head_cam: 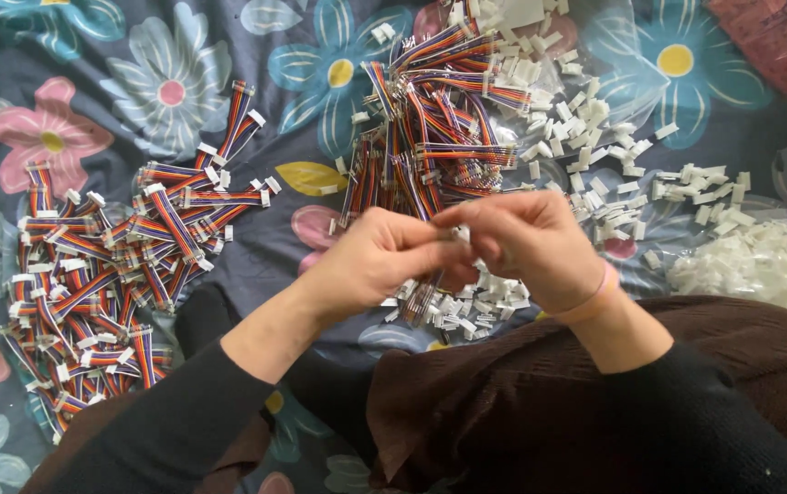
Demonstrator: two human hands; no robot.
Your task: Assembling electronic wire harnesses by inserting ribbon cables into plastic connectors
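I have one view only, from the camera on the head, looking steeply down and forward over my lap. It sits close: my hands [453, 252] fill the centre, with the flowered cloth [256, 247] spreading to every edge of the frame.

We count two bare hands, a left hand [370, 261] and a right hand [526, 242], meeting at the frame's centre. We count two heaps of short rainbow-striped ribbon cables: one heap with white plastic end plugs [101, 284] at the left, one tangled heap [430, 128] at upper centre; the cables in each are too many for us to count. Small white plastic connector housings [594, 119] lie scattered at upper right, beyond counting, with one denser pile [745, 261] at the right edge. We see one pink band [594, 297] on the right wrist.
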